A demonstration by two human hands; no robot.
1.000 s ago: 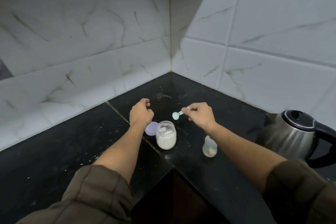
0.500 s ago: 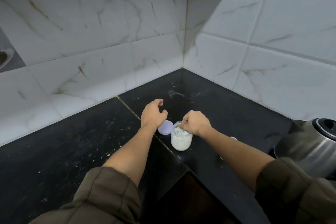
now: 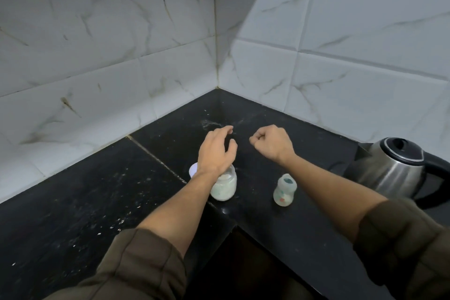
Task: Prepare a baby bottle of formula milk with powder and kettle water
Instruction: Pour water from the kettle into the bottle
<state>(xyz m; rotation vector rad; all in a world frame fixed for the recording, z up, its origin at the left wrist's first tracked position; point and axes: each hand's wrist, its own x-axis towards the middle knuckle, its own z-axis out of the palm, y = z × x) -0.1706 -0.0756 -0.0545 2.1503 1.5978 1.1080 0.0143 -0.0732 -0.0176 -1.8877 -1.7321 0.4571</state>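
I have open bench (image 3: 85,202) left of the jar (image 3: 225,190), and a gap between jar and bottle (image 3: 285,191). The kettle (image 3: 389,170) blocks the right side; tiled walls (image 3: 121,56) close the back.

No text, number, brand or sign is legible. Only candidate: small clear plastic baby bottle (image 3: 284,190), standing near on the black stone counter (image 3: 97,202), just right of the glass jar of white powder (image 3: 225,189). It shows a teal patch near its top and a red-orange patch low on its wall. Both are too small and blurred to read as characters.
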